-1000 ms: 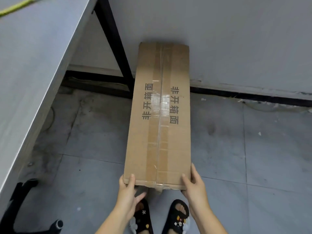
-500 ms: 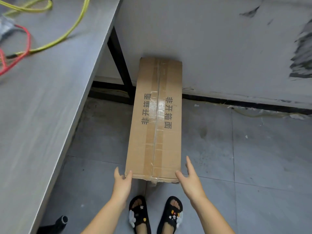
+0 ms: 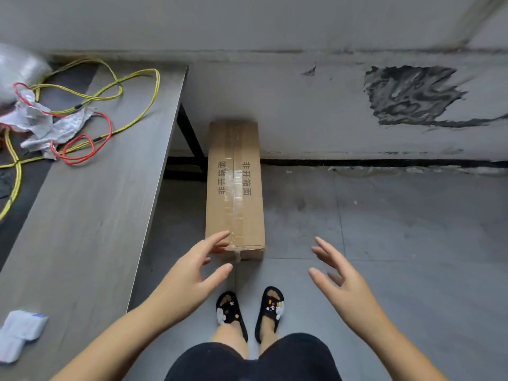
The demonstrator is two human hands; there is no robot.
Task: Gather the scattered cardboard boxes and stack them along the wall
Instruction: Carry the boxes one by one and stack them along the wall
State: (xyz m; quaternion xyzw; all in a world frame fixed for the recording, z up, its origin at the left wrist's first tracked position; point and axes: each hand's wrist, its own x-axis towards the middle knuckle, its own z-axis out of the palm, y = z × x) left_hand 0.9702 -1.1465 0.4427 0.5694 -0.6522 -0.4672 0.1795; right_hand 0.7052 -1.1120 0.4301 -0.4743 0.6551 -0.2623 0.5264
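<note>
Long cardboard box (image 3: 235,188) centre frame, flat on grey tiled floor (image 3: 384,229), far end butted against wall (image 3: 302,111), taped seam and printed characters facing up. Near end just above two feet in black slippers (image 3: 248,312) at lower centre. Left hand (image 3: 189,273) lower centre-left, fingers spread and relaxed, holding nothing; fingertips overlap near-left corner of box in the picture, contact not clear. Right hand (image 3: 341,281) lower centre-right, fingers spread, empty, well apart from box. Grey table (image 3: 82,229) filling left side, black leg (image 3: 189,133) just beside box's far-left edge. Yellow cord (image 3: 132,78) and red cord (image 3: 79,158) tangled upper left on table, crumpled paper (image 3: 46,127) among them, clear plastic bag (image 3: 19,67) at upper left edge. White folded item (image 3: 19,334) lower left on table. Dark scuffed patch (image 3: 406,94) on wall upper right.
</note>
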